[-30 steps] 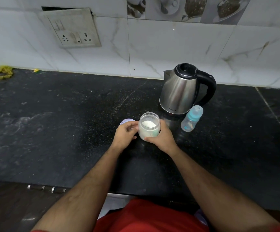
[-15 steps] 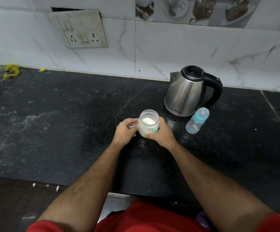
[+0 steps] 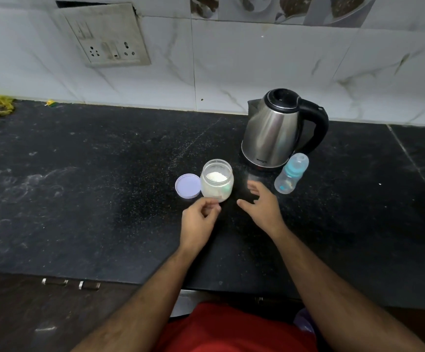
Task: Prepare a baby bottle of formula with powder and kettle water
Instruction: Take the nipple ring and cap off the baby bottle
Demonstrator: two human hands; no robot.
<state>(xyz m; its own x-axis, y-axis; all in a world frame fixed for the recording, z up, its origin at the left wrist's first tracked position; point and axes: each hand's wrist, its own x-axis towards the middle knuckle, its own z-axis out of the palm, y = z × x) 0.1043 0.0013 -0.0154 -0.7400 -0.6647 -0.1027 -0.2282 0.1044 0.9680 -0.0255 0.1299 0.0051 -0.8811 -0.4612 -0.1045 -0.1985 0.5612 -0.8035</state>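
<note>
An open jar of white powder stands on a black stone counter, its lilac lid lying flat and touching it on the left. A person's left hand hovers just near of the jar, fingers loosely curled and holding nothing, fingertips close to the jar's base. The right hand is spread and relaxed, gripping nothing, to the right of the jar and apart from it. A capped baby bottle with a blue collar stands just beyond the right hand's fingers, beside a steel kettle with a black handle. A socket plate sits on the tiled wall at far left.
</note>
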